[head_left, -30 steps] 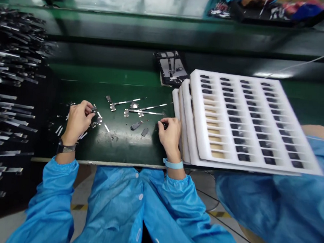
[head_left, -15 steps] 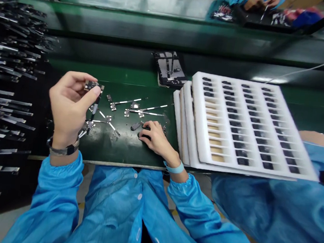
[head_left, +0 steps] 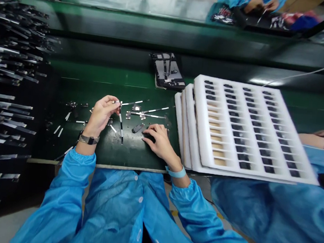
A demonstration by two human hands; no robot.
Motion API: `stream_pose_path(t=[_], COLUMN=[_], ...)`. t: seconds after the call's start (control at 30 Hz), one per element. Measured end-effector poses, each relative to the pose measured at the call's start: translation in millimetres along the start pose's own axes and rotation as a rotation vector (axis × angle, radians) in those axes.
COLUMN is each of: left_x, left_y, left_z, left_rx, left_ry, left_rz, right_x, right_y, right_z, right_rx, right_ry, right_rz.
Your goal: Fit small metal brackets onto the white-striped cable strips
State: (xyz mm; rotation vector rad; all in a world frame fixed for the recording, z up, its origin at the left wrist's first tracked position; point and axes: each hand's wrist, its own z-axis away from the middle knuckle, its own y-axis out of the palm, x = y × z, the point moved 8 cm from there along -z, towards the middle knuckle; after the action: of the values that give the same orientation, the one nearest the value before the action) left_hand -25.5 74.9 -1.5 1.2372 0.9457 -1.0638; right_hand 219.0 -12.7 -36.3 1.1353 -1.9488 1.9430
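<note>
My left hand (head_left: 100, 117) pinches the small board end of a flex cable (head_left: 121, 127) between thumb and fingertips. The black and silver strip hangs down from the pinch, over the green tabletop (head_left: 125, 154). My right hand (head_left: 160, 141) rests on the table with thumb and fingers curved and apart; I make out nothing held in it. Just left of its fingertips lies a small black oblong part (head_left: 138, 127). Between and beyond the hands are loose flex cables (head_left: 154, 110) with little square boards, and a small silver-faced piece (head_left: 136, 107).
Stacked white foam trays (head_left: 233, 120) with slots of black parts stand at right. A dark flat case (head_left: 169, 71) lies at the back. Many flex cables (head_left: 7, 104) are heaped at left. A neighbour's arm (head_left: 313, 141) shows at right; another person's hands (head_left: 254, 4) work across the bench.
My left hand has moved right and toward the table's middle with the flex cable, uncovering loose pieces at left. The right hand has shifted slightly right, its fingers a little more spread.
</note>
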Motion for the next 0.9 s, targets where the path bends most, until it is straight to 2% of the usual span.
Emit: stream_pose_path(t=[0.2,0.43,0.53,0.63,0.77,0.9], left_x=[12,13,13,14,17,24], left_y=[-1.8,-3.0,-1.6,0.3,5.8,13.1], left_z=[-4,-3,-2,0,1,2], left_rx=[0.022,0.027,0.036,0.057,0.102,0.139], left_ry=[-0.023,-0.013,-0.023,-0.027,-0.036,-0.049], left_rz=[-0.018,-0.020,-0.025,-0.011,0.016,0.017], right_x=[-5,1,1,-3,-13,-9], right_y=[1,8,6,0,-3,-3], right_z=[-4,-10,-11,-10,-7,-14], right_rx=[-0.049,0.056,0.045,-0.017,-0.093,-0.095], right_ry=[0.071,0.056,0.048,0.117,0.299,0.312], right_rz=[-0.031,-0.027,-0.046,-0.187,-0.528,-0.663])
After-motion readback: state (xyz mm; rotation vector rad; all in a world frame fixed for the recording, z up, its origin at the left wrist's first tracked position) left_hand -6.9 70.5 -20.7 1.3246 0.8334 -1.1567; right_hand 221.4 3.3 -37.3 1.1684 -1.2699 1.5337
